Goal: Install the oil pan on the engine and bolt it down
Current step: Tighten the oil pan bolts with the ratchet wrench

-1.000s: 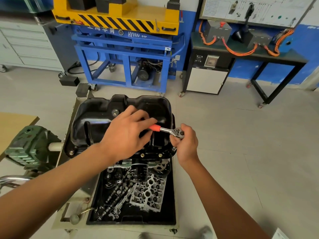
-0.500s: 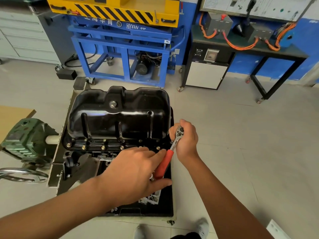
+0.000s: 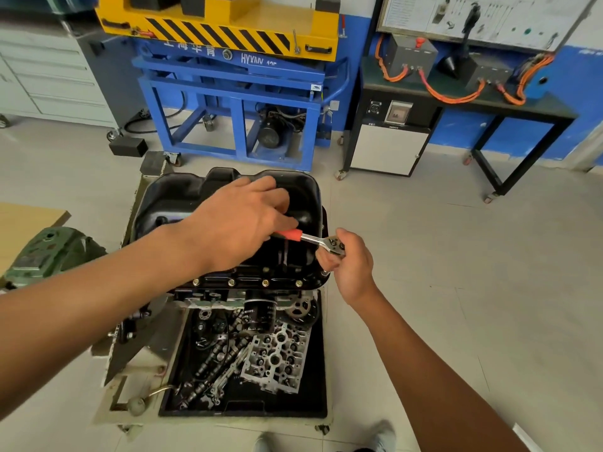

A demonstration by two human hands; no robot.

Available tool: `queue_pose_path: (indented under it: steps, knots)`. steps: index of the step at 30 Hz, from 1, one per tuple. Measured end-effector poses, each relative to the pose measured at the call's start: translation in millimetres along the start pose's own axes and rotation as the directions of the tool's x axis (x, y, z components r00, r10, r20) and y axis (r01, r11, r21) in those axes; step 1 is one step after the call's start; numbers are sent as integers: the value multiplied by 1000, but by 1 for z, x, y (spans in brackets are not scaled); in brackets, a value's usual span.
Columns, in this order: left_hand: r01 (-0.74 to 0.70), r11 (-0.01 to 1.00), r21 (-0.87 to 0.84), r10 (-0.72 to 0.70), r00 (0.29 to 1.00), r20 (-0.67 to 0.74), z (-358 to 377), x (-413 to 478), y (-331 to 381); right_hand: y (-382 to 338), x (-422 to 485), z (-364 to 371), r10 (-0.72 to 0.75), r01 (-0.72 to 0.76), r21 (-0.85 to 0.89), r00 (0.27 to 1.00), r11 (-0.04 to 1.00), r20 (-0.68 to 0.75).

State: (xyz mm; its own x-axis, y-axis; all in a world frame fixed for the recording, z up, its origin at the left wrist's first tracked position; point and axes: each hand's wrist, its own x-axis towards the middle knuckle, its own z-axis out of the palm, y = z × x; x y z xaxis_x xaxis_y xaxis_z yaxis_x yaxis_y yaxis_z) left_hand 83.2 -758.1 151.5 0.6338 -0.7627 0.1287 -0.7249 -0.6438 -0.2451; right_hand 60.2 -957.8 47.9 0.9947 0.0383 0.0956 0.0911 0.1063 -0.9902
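While the black oil pan sits on the upturned engine, ratchet wrench: long axis left-right above the pan's near right corner. Red handle gripped by left hand; head held in curled right hand, nearer the flange. Socket and bolt beneath: hidden by fingers.

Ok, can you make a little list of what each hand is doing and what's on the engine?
left hand: grips the red handle of the ratchet
right hand: holds the ratchet head, by the pan's right corner
oil pan: black, sitting on the engine
bolts: a row along the pan's near flange
tray: holds loose engine parts, below
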Motion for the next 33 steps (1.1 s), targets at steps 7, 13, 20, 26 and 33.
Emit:
queue_pose_path:
  steps: [7,13,20,26,33]
  knots:
    - [-29,999,36,33,993,-114,-7,45,-5,-2,5,-5,25,-29,58,998,998,64]
    - [7,1000,-12,-8,994,-112,-4,76,-7,-1,7,-3,16,-20,61,997,998,76]
    - [58,984,-166,-77,991,-110,10,39,-5,2,7,0,6,-7,87,1000,996,8]
    - [89,964,-250,-111,991,-73,5,-13,18,7,12,-1,49,-33,148,993,988,-106]
    - [-6,933,-360,3,1000,-11,2,-50,77,9,10,3,9,6,118,991,993,-131]
